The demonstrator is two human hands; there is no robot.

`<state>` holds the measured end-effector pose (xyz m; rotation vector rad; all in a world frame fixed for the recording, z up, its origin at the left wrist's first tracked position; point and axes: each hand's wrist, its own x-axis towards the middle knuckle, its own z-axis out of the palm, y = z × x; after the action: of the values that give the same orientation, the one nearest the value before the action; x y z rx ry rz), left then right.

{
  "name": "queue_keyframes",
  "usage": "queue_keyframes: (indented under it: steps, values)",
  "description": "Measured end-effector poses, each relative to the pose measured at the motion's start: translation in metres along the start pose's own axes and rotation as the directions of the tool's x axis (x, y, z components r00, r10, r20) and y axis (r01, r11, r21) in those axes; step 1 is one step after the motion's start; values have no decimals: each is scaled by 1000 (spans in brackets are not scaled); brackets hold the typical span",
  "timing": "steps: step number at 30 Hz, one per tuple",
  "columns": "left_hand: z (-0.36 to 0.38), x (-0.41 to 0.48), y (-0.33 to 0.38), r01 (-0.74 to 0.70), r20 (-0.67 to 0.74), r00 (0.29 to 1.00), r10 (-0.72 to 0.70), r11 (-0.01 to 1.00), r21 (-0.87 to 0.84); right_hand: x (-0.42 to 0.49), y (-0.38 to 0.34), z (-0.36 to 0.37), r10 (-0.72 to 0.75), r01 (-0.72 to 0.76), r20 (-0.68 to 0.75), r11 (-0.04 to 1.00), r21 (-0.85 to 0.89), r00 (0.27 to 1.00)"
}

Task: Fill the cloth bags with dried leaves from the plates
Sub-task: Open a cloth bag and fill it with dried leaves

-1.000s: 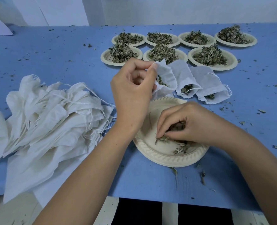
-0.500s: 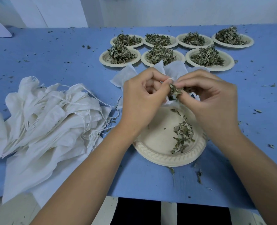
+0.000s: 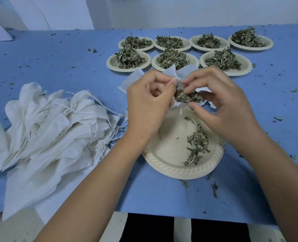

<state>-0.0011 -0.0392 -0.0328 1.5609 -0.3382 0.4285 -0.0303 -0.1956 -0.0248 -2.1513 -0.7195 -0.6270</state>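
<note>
View from above of a blue table [image 3: 57, 63] with two bare arms reaching in from six o'clock. At nine o'clock lies a loose pile [image 3: 45, 133] of empty white cloth bags with trailing drawstrings, its right edge just beside the left wrist.

At the centre, the left hand [image 3: 148, 105] is curled, thumb and forefinger pinching the rim of a small bag [image 3: 175, 104] and holding its mouth open above the far edge of a plate [image 3: 171, 165]. A clump of dried green leaves [image 3: 185, 96] sits in that mouth. The right hand [image 3: 220, 105], just to the right, is curled too, its fingertips closed on the clump from above and below.

The plate lies at six o'clock from the hands, with a thin trail of leftover leaves [image 3: 197, 145] on its right side. White corners of other bags [image 3: 132, 81] show behind the hands.

From twelve to two o'clock stand seven full plates [image 3: 154, 62] in two rows, each heaped with leaves. Leaf scraps [image 3: 214, 189] dot the table.
</note>
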Motion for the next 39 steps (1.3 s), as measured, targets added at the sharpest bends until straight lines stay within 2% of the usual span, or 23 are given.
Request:
queue_keyframes:
  steps: [3,7,9,12,16,20,23,26,28,31,33,37,39]
  values:
    - [0,-1,0,7,34,999,-7,1000,13,-1,-1,2,-37,39,-56,999,31,998]
    - [1,-4,0,-23,87,996,24,1000,-7,-4,-1,10,-95,90,-161,995,-39,982]
    - [2,-6,0,-50,102,994,50,999,-2,-4,0,14,-126,108,-138,986,-129,982]
    - [3,-7,0,-68,98,993,66,998,15,-3,3,15,-122,115,-25,975,-188,992]
    - [1,-3,1,-62,23,998,62,998,5,-2,2,6,-86,92,57,990,-108,995]
    - [1,-2,-1,-68,10,998,68,998,3,-1,-1,4,-68,70,30,991,-110,997]
    - [1,-3,0,-60,23,998,59,998,15,-1,0,9,-74,70,-41,993,-99,996]
    - [1,-2,0,-45,19,999,45,999,13,-2,1,8,-22,35,-158,996,80,987]
    - [2,-3,0,-41,28,999,41,999,14,-3,0,8,6,25,-217,990,140,976]
    - [3,-5,1,-55,77,995,56,998,-9,-3,-2,13,-40,43,-255,999,7,966]
    - [3,-6,1,-73,89,993,75,997,-24,-5,-2,17,-98,77,-200,991,-107,975]
    - [2,-5,0,-74,6,997,74,997,-27,-5,-1,12,-147,131,-96,979,-159,984]
    - [2,-5,0,-133,0,991,133,991,-5,-5,0,9,-208,192,-36,946,-262,977]
